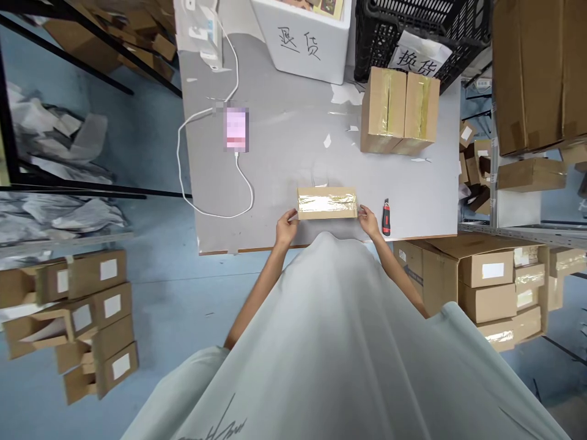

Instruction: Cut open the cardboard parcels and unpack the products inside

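While you stand at the grey table (275, 165), stacked cartons (112, 339) sit low on your left, below a shelf of grey-white packages (87, 214). On the table's left side, a power strip (211, 46) lies near the far edge, and a white cable (180, 165) loops down around to a phone (236, 129) with a lit pink screen, partly pixelated. Your left hand (287, 229) is at the left end of a small taped box (327, 203), fingertips bunched close at its side; can't tell whether they clamp it. Beyond that, at the far edge, is a white bin (307, 43) with handwritten characters. The small taped box lies lengthwise near your edge of the table, between your hands, shiny tape along its top. Your right hand (368, 221) is at its right end, thumb and fingers curled, slight gap or contact too small to tell. Just right of that hand, a red-and-black cutter (386, 217) lies on the table. Farther back, two taped cartons (400, 110) stand side by side, in front of a black crate (422, 30) with a handwritten sign (420, 54). At far right, beside the table, a big open carton (440, 275) holds smaller boxes (488, 287).
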Demonstrator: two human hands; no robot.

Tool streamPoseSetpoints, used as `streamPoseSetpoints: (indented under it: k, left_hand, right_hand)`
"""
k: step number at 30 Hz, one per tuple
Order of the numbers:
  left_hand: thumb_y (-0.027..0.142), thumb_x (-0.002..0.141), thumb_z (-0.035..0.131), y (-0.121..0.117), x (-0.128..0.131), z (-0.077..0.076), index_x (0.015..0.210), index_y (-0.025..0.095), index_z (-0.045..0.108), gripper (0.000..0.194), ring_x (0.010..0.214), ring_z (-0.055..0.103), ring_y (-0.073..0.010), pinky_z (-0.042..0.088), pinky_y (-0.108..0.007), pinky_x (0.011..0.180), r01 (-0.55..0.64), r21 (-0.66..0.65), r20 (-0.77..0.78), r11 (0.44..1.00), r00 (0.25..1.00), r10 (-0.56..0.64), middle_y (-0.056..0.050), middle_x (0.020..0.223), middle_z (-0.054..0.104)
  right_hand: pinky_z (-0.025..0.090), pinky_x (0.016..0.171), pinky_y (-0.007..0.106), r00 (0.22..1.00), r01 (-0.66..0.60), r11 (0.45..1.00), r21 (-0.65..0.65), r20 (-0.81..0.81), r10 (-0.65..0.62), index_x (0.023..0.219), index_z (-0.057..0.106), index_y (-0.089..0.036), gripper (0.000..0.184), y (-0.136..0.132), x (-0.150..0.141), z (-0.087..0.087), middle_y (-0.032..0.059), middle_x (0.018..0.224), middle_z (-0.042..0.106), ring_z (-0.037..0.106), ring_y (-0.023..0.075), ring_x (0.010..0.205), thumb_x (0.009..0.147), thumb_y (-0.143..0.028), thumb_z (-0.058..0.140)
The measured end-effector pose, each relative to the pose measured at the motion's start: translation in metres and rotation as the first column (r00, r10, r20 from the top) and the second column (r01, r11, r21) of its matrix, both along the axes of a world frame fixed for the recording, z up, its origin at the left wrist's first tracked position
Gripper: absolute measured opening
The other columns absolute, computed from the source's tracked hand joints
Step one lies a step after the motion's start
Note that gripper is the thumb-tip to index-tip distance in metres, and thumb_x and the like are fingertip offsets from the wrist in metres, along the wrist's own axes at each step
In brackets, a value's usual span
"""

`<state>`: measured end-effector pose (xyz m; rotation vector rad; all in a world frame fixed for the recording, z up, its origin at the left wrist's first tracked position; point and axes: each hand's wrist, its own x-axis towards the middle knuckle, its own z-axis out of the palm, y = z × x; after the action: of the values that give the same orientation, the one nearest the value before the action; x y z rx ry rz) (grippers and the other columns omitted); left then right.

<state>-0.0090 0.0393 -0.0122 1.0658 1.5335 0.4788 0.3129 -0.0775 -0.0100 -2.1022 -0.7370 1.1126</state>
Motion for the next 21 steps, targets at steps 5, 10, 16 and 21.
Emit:
streamPoseSetpoints:
  k: [5,10,16,21]
  left_hand:
    - [0.011,0.077,0.071,-0.003,0.015,-0.010,0.164,0.019,0.059,0.089,0.132,0.078,-0.0302,0.059,-0.050,0.122,0.058,-0.033,0.055,0.998,0.997,-0.056,-0.018,0.163,0.068]
    - [0.011,0.072,0.074,0.000,0.024,-0.011,0.140,0.016,0.074,0.069,0.134,0.077,-0.0344,0.056,-0.055,0.124,0.104,-0.048,0.044,0.993,0.994,-0.102,-0.017,0.138,0.082]
    - [0.030,0.083,0.081,-0.003,0.012,0.010,0.135,0.018,0.078,0.054,0.143,0.071,-0.0307,0.052,-0.050,0.129,0.123,0.021,0.090,0.992,0.988,-0.124,-0.012,0.147,0.079]
    - [0.049,0.099,0.076,-0.003,0.003,0.025,0.141,0.016,0.078,0.054,0.127,0.078,-0.0315,0.062,-0.048,0.116,0.117,0.174,0.126,0.978,0.982,-0.140,-0.015,0.140,0.081]
  right_hand:
    - [0.065,0.110,0.051,0.996,-0.053,0.999,-0.012,-0.068,0.052,0.168,0.056,-0.014,0.083,0.003,-0.013,-0.007,0.0167,0.133,0.082,0.082,0.0254,0.097,0.089,-0.033,0.075]
    - [0.063,0.114,0.050,0.983,-0.164,0.984,0.068,-0.071,0.169,0.151,0.071,-0.014,0.067,0.019,-0.022,-0.001,0.0148,0.131,0.084,0.078,0.0318,0.117,0.089,-0.035,0.078]
    - [0.065,0.112,0.049,0.992,-0.129,0.987,0.097,0.003,0.129,0.146,0.074,-0.018,0.059,0.008,-0.019,0.021,0.0171,0.142,0.076,0.070,0.0347,0.136,0.093,-0.044,0.077]
    - [0.067,0.104,0.042,0.983,-0.167,0.968,0.186,0.107,0.148,0.152,0.074,-0.021,0.061,0.001,-0.014,0.044,0.0160,0.136,0.074,0.076,0.0283,0.114,0.105,-0.060,0.067]
